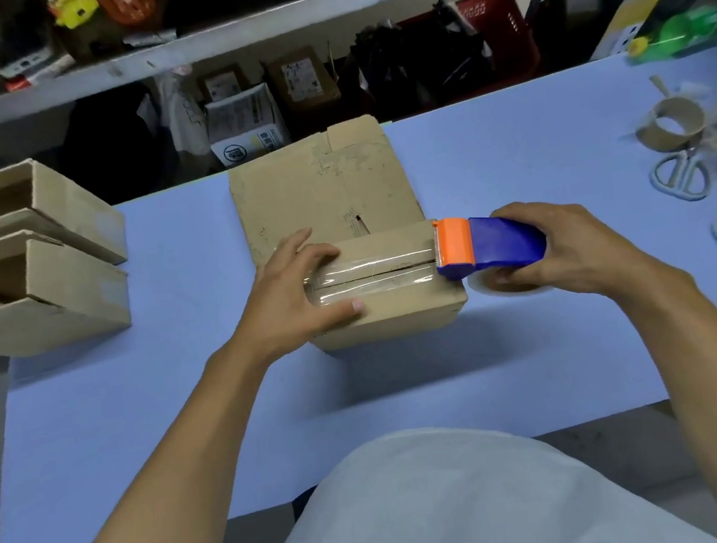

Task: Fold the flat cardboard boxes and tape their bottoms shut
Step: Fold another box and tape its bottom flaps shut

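Mid-frame, the right hand (569, 247) grips the tape dispenser (491, 248) at the box (384, 286) seam's right end, while the left hand (303, 287) presses flat on the seam's left end

Bare table (495, 165) right of box (325, 192); folded boxes (39, 256) block left.

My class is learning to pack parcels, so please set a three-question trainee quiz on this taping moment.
1. True or false: the right hand grips the tape dispenser.
2. Where does the left hand rest? A) on the scissors B) on the taped seam of the box C) on the table
3. Fill in: the clear tape reaches the box's ____ edge.

Key: 1 true; 2 B; 3 right.
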